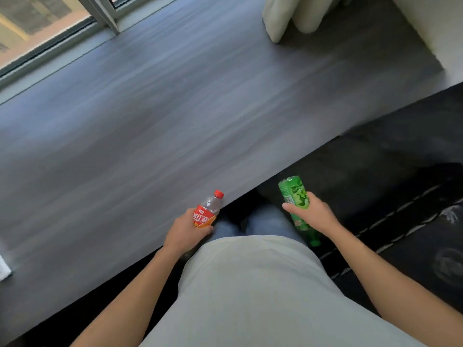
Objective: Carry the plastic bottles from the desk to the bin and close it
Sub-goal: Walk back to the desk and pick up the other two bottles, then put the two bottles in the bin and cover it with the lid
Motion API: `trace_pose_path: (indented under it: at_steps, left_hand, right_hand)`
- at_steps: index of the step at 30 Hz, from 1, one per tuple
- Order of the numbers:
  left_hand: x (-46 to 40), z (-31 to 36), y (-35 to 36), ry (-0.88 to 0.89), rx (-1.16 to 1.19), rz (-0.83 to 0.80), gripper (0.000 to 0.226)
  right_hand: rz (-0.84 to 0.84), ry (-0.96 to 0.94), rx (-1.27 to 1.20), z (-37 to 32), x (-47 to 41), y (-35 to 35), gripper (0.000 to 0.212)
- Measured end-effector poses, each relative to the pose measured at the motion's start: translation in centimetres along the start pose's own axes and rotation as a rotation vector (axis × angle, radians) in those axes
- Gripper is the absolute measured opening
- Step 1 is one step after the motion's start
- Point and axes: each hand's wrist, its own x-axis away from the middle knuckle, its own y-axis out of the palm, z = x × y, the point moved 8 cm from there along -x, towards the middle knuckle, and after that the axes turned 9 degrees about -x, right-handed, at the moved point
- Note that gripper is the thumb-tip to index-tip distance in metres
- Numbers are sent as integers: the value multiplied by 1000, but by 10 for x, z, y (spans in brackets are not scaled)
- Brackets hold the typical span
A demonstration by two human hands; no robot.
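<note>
Right at the bottom we have the person's pale shirt (250,291) filling the near frame, blue jeans (265,221) peeking out just beyond it, and both bare forearms reaching forward. Left hand (186,230) is wrapped round the red bottle (206,214), fingers curled over the red-and-orange label, cap pointing up and away from the body; the clear upper part looks empty. That bottle sits right over the near edge of the tabletop (150,121), in the hand and lifted, not standing on the surface as far as I can tell. Over on the other side, the right hand (313,212) is clamped round the middle of the green bottle (294,194), thumb across the label, and this one is flipped: base up and away, green cap down near the thigh. It hangs clear of the tabletop, out over the dark rug (400,184) with its pale dashed lines. Moving on out, the grey wood-grain tabletop runs wide and bare across the middle, with a small white object (3,267) at its far left edge, too cut off to identify. Further back, a cream curtain (288,16) hangs at the top, and a window frame (100,13) crosses the upper left corner.
</note>
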Motion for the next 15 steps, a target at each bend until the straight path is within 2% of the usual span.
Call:
trace_pose_path:
  at_steps: [5,9,15]
  left_hand:
    - [-23,72,4,210,-240,-70,61]
    - [-32,153,20,376,-372,-104,57]
    - [-30,271,64,574,-549,-153,64]
  right_hand:
    - [132,217,-242,110,51,1,59]
    - [162,362,-391,191,98,17,51]
    - [257,524,-669,261,146,24,35]
